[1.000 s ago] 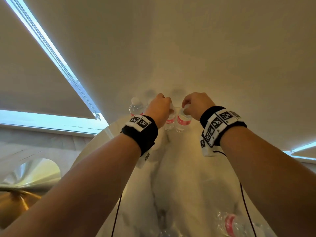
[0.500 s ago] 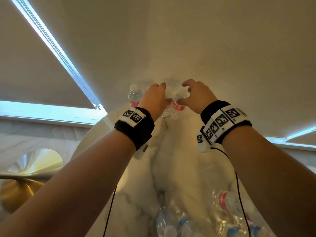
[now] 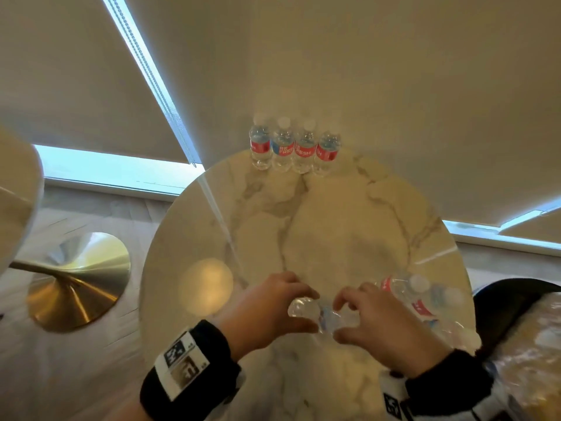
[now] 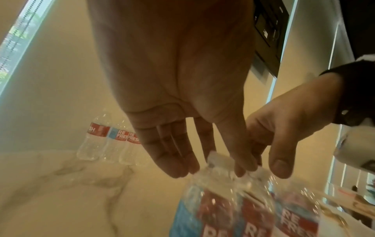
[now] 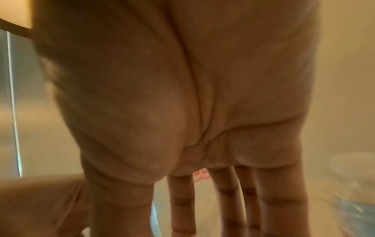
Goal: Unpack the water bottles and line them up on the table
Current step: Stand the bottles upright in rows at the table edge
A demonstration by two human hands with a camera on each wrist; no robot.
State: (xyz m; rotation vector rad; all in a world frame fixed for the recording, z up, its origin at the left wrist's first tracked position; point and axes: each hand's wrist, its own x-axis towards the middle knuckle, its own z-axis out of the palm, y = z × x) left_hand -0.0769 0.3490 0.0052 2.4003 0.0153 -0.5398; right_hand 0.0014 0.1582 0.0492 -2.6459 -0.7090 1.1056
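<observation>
row bottles [image 3: 295, 147]: red and blue labels, "RE FRESH" readable on the middle two, only an "H" on the outer ones
pack bottles [image 4: 251, 213]: same "RE FRE.." labels, blurry
wristband [image 3: 185, 364]: square code markers, no readable words

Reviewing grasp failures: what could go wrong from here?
Both hands, left hand and right hand, reach for caps in the clear shrink-wrapped bottle pack; film may snag a bottle. The pack sits at the round marble table edge and could slide off. The four upright labelled bottles stand touching, so a knock may topple them.
</observation>
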